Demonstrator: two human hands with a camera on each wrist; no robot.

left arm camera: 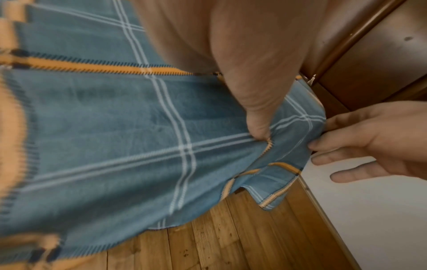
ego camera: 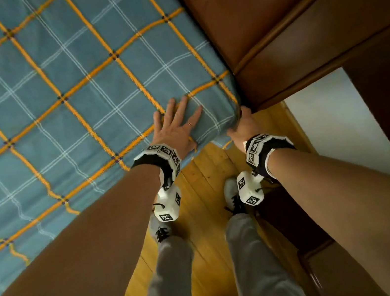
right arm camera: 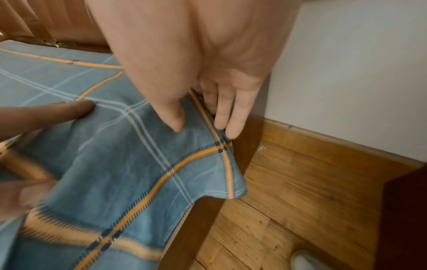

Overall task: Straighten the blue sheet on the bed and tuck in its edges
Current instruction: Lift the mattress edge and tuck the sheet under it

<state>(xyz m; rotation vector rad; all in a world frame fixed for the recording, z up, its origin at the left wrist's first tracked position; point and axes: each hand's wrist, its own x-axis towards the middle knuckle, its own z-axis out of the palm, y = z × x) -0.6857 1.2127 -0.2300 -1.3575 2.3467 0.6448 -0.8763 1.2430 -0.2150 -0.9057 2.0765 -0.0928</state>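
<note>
Black wrist straps [ego camera: 147,159] at mid-frame carry white blocks [ego camera: 166,150] printed with black-and-white square codes. A white camera box [ego camera: 168,204] hangs beneath each. A thin ring [ego camera: 190,124] circles a left hand [ego camera: 174,128] finger. Lower centre: grey trousers [ego camera: 254,254], white shoes [ego camera: 231,189] with black laces.

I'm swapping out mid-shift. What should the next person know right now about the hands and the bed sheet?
Left hand: flat, fingers spread, pressing the plaid sheet near its corner.
Right hand: straight fingers at the corner, beside the headboard, thumb on the sheet.
Done: sheet spread out, mostly smooth.
Left: the corner flap hangs loose above the floor; probably tuck it.
</note>
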